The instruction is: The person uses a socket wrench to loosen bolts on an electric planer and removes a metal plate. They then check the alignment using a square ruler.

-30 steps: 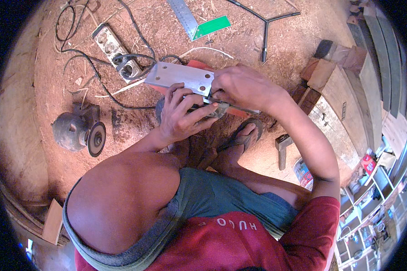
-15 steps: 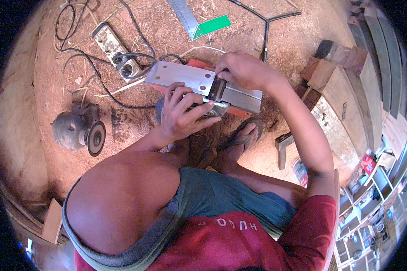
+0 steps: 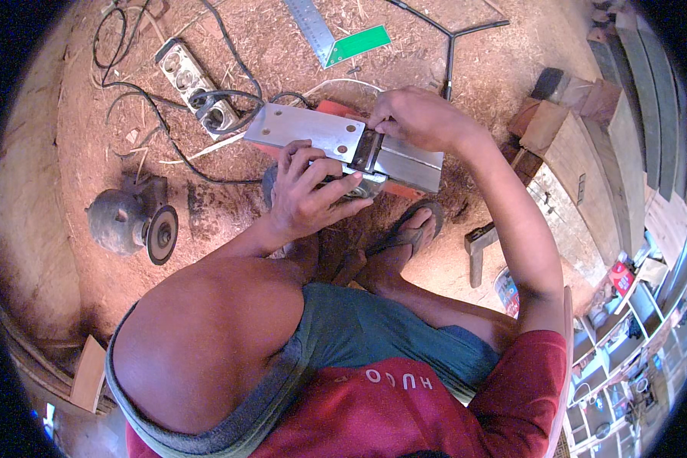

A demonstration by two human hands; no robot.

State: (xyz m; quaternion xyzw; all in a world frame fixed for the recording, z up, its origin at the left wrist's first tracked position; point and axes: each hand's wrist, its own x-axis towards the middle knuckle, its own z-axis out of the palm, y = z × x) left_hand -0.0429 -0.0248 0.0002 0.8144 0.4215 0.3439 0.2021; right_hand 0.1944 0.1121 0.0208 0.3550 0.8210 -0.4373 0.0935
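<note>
Planer, upturned; work at slot seemingly unfinished
Left hand: fingers spread against edge; right hand: fingers bunched there, grip unclear

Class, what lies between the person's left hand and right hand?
Between the left hand and the right hand lies part of a flat-faced metal tool, including the dark slot across its face; the head view shows this.
</note>
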